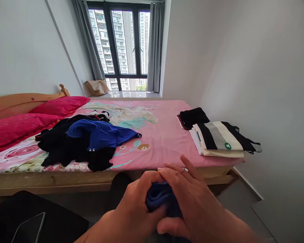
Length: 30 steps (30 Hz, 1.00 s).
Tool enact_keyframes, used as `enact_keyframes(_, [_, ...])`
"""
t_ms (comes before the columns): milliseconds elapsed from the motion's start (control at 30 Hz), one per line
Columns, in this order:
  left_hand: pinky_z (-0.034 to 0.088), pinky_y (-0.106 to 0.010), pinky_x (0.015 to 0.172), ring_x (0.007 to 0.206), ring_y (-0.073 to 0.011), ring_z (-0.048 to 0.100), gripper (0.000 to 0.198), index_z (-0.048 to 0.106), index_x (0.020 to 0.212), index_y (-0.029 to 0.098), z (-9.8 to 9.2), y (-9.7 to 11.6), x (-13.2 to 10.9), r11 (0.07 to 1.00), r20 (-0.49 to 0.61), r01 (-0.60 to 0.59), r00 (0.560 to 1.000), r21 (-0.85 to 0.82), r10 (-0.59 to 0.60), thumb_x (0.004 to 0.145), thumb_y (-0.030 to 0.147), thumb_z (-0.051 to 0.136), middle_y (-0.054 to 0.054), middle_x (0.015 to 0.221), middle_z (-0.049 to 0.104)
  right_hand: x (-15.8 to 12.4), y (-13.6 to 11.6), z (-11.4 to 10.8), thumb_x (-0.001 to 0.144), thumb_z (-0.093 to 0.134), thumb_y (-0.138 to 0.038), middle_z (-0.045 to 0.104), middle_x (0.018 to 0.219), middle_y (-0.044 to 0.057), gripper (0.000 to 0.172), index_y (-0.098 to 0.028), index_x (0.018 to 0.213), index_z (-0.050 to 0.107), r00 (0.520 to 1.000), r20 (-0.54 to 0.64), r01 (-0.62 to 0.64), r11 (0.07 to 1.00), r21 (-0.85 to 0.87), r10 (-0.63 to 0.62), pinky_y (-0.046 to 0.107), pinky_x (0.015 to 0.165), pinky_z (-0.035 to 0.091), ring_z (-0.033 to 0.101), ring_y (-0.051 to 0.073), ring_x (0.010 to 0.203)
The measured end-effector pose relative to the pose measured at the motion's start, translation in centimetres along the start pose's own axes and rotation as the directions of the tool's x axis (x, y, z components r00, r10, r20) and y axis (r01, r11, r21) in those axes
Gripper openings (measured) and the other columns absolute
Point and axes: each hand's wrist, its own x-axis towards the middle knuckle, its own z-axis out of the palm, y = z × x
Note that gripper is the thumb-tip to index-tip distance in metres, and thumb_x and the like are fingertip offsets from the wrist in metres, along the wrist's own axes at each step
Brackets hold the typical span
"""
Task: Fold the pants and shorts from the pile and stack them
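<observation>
Before us stands the bed [164, 135], with pillows [15, 130] at its left end, a heap of clothes [83, 143] left of centre and a folded stack [218, 140] on its right end. The window [124, 44] is behind it. In front, our left hand [135, 204] and right hand [195, 199] enclose a cloth [158, 198].

Daylit bedroom, wide lens, soft even light.
Daylight comes in through the window [121, 44] at 12 o'clock, whose panes look bright and a little washed out. The pale walls [255, 67] spread it evenly, so the bed [164, 135] carries only faint shadows, deepest under its frame at 7 o'clock. Straight lines lean inward near the edges, the curtains [155, 47] most plainly. At 6 o'clock the left hand [135, 204] and right hand [192, 200] loom large and slightly soft; the blue cloth [157, 197] in their grip sinks into shadow.
</observation>
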Motion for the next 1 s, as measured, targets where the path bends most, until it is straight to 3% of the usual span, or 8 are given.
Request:
enact_keyframes(67, [0.046,-0.019,0.061,0.066,-0.0092,0.056,0.035,0.052,0.096,0.024,-0.1,0.1,1.0,0.999,0.022,0.016,1.000,-0.051,-0.015,0.066,0.017,0.068,0.005,0.081,0.063,1.0,0.5,0.1,0.073,0.050,-0.073,0.067,0.092,0.009,0.071,-0.017,0.116,0.050,0.988,0.125,-0.104,0.990,0.094,0.091,0.046,0.087,0.046,0.064,0.026,0.085])
enact_keyframes(167, [0.046,-0.021,0.067,0.072,-0.0109,0.055,0.032,0.055,0.092,0.021,-0.9,-0.1,3.1,0.985,0.100,0.093,0.992,-0.145,-0.079,0.065,0.018,0.071,0.004,0.083,0.062,2.2,1.9,-0.5,0.073,0.050,-0.074,0.066,0.083,0.008,0.067,-0.017,0.108,0.055,0.922,0.307,-0.281,0.953,0.111,0.236,0.031,0.062,0.046,0.063,0.023,0.072])
enact_keyframes(367, [0.047,-0.027,0.074,0.087,-0.0158,0.057,0.046,0.050,0.113,0.024,-3.0,-0.7,6.4,0.894,0.322,0.189,0.945,-0.407,-0.054,0.072,0.027,0.070,-0.001,0.099,0.059,5.0,3.5,-3.6,0.083,0.054,-0.053,0.066,0.085,0.005,0.040,-0.020,0.105,0.058,0.882,0.384,-0.260,0.962,-0.087,0.274,0.026,0.057,0.039,0.060,0.018,0.068])
enact_keyframes(467, [0.048,-0.028,0.075,0.087,-0.0159,0.058,0.046,0.049,0.114,0.021,-2.8,-2.5,6.3,0.757,0.271,0.223,0.961,-0.614,-0.063,0.074,0.031,0.069,-0.004,0.098,0.058,6.3,3.8,-5.4,0.083,0.053,-0.048,0.060,0.066,0.001,0.029,-0.020,0.081,0.058,0.910,0.319,-0.188,0.951,-0.247,0.263,0.025,0.051,0.033,0.052,0.013,0.055])
enact_keyframes(533, [0.047,-0.030,0.078,0.087,-0.0157,0.058,0.035,0.055,0.101,0.017,-1.9,-4.6,5.6,0.706,0.179,0.256,0.967,-0.660,-0.183,0.075,0.038,0.067,-0.004,0.094,0.059,7.1,3.8,-7.0,0.084,0.049,-0.053,0.054,0.058,-0.002,0.034,-0.020,0.074,0.054,0.934,0.243,-0.179,0.931,-0.317,0.262,0.024,0.047,0.030,0.047,0.011,0.049])
enact_keyframes(633, [0.044,-0.028,0.072,0.072,-0.0126,0.055,0.036,0.059,0.077,0.014,0.1,-8.4,3.7,0.698,0.195,0.408,0.910,-0.589,-0.367,0.078,0.050,0.061,-0.002,0.075,0.060,8.0,3.4,-9.8,0.086,0.042,-0.060,0.049,0.052,-0.004,0.042,-0.021,0.074,0.053,0.955,0.123,-0.205,0.903,-0.378,0.268,0.023,0.046,0.029,0.042,0.008,0.043])
enact_keyframes(733, [0.040,-0.026,0.064,0.062,-0.0112,0.049,0.045,0.060,0.066,0.013,2.1,-10.9,1.4,0.686,0.291,0.504,0.863,-0.524,-0.413,0.076,0.056,0.058,-0.001,0.064,0.058,8.3,2.8,-12.2,0.085,0.038,-0.065,0.048,0.050,-0.006,0.048,-0.021,0.075,0.054,0.955,0.030,-0.249,0.855,-0.455,0.294,0.022,0.045,0.029,0.039,0.005,0.041])
enact_keyframes(1000, [0.041,-0.031,0.080,0.091,-0.0196,0.054,0.040,0.067,0.097,0.016,6.5,-12.1,-0.9,0.526,0.302,0.532,0.834,-0.664,-0.462,0.076,0.050,0.059,-0.004,0.088,0.064,6.9,2.5,-14.5,0.077,0.034,-0.077,0.050,0.050,-0.004,0.061,-0.023,0.083,0.060,0.860,-0.149,-0.496,0.727,-0.475,0.488,0.023,0.042,0.031,0.043,0.006,0.041])
